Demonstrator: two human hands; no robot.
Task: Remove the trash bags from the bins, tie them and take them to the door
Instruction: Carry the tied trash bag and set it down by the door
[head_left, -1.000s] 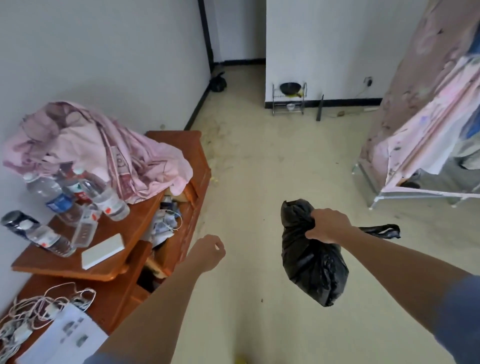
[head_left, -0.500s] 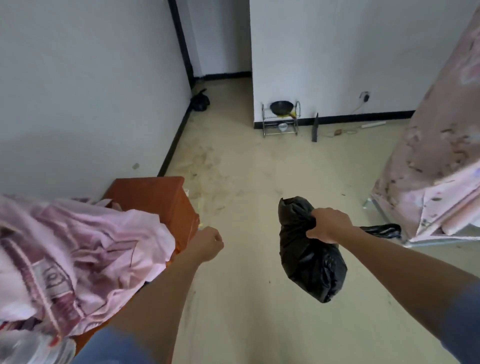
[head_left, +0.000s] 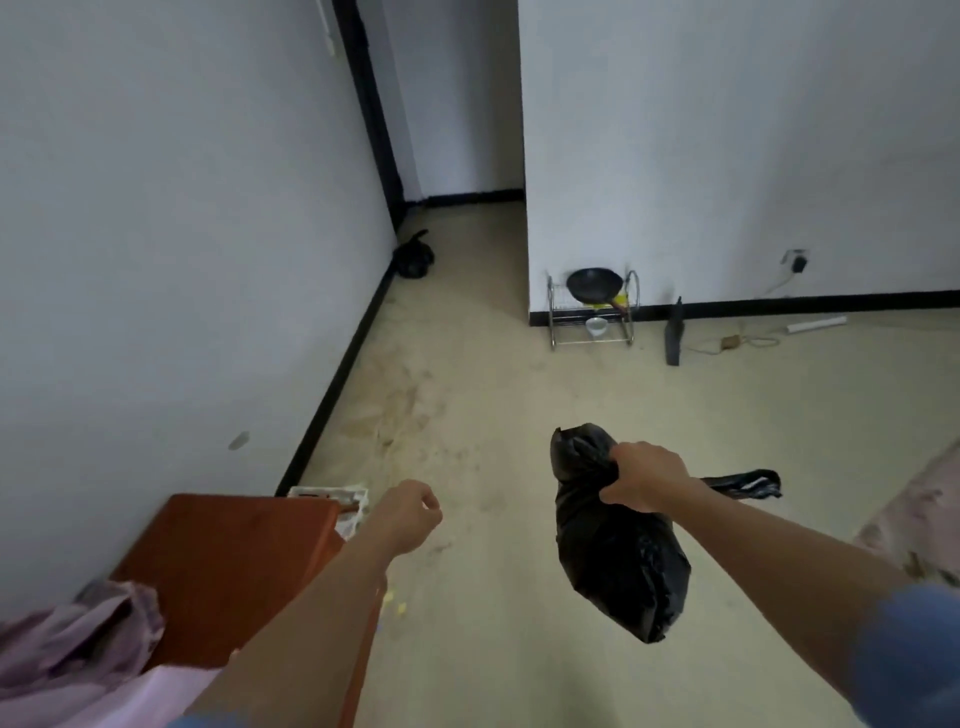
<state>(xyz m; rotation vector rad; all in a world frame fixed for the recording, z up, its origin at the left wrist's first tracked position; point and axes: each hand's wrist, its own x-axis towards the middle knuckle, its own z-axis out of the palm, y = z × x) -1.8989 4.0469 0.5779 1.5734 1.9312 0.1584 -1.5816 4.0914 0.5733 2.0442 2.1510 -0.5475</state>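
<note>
The right hand (head_left: 644, 475) grips the gathered neck of the black trash bag (head_left: 618, 561), which hangs clear of the floor (head_left: 493, 395). The left hand (head_left: 408, 514) is fisted and empty. Risk: the neck could slip from that single grip, dropping the bag.

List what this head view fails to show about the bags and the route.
Head view only.
- Black trash bag: neck hidden inside the right hand, knot unconfirmed.
- Dark bag by the far baseboard: too small to judge.
- Door: not in view; the white wall blocks the passage.
- Orange cabinet: cut by the bottom edge, partly under pink cloth.
</note>
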